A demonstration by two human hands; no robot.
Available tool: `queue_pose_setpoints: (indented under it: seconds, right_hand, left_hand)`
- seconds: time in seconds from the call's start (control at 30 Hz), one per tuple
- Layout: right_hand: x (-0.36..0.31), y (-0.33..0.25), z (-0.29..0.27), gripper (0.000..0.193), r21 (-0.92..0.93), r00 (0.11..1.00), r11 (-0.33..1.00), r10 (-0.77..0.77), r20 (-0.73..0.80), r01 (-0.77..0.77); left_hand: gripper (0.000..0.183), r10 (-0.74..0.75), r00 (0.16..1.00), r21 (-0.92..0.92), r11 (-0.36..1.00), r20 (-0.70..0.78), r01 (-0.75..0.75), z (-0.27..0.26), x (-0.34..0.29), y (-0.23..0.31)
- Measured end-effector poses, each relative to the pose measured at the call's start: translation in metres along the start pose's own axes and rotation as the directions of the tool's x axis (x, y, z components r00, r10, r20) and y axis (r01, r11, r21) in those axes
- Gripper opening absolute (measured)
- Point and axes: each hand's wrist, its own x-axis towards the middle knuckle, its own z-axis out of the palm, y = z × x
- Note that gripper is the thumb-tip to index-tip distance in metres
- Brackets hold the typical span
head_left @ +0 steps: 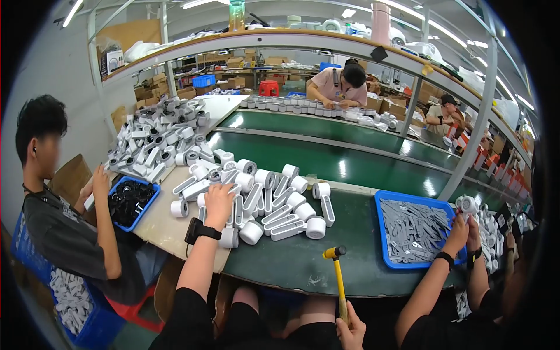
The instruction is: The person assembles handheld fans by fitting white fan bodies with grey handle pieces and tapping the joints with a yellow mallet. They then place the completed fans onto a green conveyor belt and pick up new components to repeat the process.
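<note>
My left hand point(218, 204), with a dark watch point(201, 231) on its wrist, reaches into a pile of white and grey plastic handle parts point(284, 222). Each part has a round cup-like head on a long, flat handle. The fingers are curled down on one of these parts at the near left of the pile; the fingertips are partly hidden. Low at the front, my right hand point(351, 330) grips a hammer point(339, 279) by the lower end of its yellow handle. The hammer stands upright, its black and yellow head in front of the table edge.
At left, a person holds a white part beside a blue tray point(137, 211) of black pieces. A larger heap of white parts point(157, 134) lies behind. At right, another person works over a blue tray point(382, 233) of grey strips. A green conveyor point(315, 157) runs beyond.
</note>
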Motion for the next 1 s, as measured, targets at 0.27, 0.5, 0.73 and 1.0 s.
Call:
queue_pose_setpoints:
  seconds: [0.27,0.5,0.73,1.0]
  right_hand:
    - [0.001,0.004,-0.006,0.052,0.089,0.999,0.995,0.045,-0.018,-0.043]
    - [0.002,0.029,-0.005,0.054,0.186,0.995,0.978,0.096,-0.011,-0.092]
    - [0.031,0.016,0.008,0.066,0.155,0.974,0.963,0.207,0.091,-0.219]
    - [0.019,0.053,0.024,0.067,0.194,0.936,0.929,0.273,0.221,-0.316]
  left_hand:
    - [0.046,-0.033,0.999,0.074,0.997,-0.011,0.033,0.000,-0.002,0.020]
    - [0.033,0.298,0.953,-0.392,0.884,0.057,-0.253,-0.045,-0.079,0.126]
    - [0.037,0.255,0.937,-0.546,0.833,0.238,-0.087,-0.025,-0.162,0.162]
    - [0.024,0.235,0.951,-0.467,0.877,0.203,-0.116,-0.010,-0.184,0.154]
